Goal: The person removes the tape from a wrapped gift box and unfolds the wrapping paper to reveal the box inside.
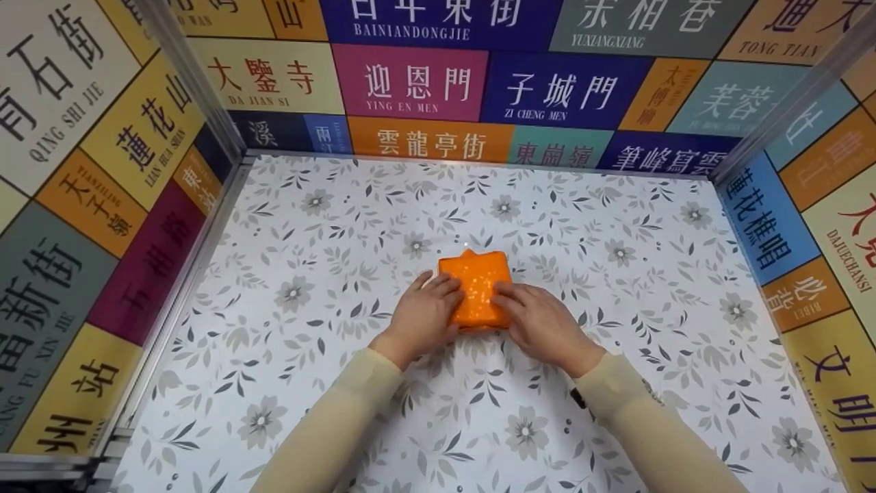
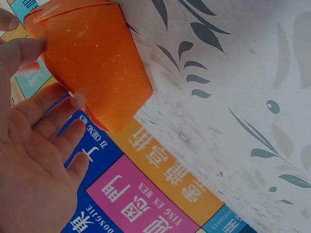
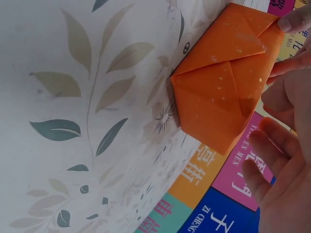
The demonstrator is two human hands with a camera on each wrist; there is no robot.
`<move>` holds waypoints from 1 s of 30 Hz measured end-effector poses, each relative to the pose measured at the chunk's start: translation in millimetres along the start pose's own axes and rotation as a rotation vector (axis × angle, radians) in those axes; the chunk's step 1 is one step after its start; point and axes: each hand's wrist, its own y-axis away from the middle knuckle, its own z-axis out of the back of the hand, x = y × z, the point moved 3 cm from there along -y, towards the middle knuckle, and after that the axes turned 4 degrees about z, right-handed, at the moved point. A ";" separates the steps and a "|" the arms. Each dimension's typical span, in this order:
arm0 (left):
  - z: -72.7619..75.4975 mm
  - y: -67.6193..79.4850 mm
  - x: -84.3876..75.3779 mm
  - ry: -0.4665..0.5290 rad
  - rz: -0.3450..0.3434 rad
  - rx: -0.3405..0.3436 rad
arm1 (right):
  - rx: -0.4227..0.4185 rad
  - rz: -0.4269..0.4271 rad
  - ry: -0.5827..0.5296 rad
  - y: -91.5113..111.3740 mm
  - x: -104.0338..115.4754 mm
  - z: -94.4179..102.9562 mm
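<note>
An orange folded paper packet (image 1: 483, 287) with gold flecks sits on the table in front of the person, a small pointed tip showing at its far edge. On its left side the left hand (image 1: 426, 311) grips it, fingertips over the top face. The right hand (image 1: 547, 325) holds the opposite side in the same way. In the left wrist view the packet (image 2: 99, 63) shows a smooth side, with the thumb (image 2: 24, 53) against its edge. Overlapping folds cross the packet (image 3: 223, 82) in the right wrist view, where the thumb (image 3: 295, 18) touches one corner.
A white table (image 1: 328, 260) printed with grey flowers and leaves lies beneath. Panels of coloured blocks with Chinese lettering (image 1: 410, 82) enclose the back, left (image 1: 109, 198) and right (image 1: 821, 274). Metal frame bars (image 1: 185, 301) run along the table's edges.
</note>
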 end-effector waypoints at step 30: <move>-5.2 -5.9 6.4 0.091 0.007 0.053 | -0.025 -0.068 -0.054 3.1 0.5 7.3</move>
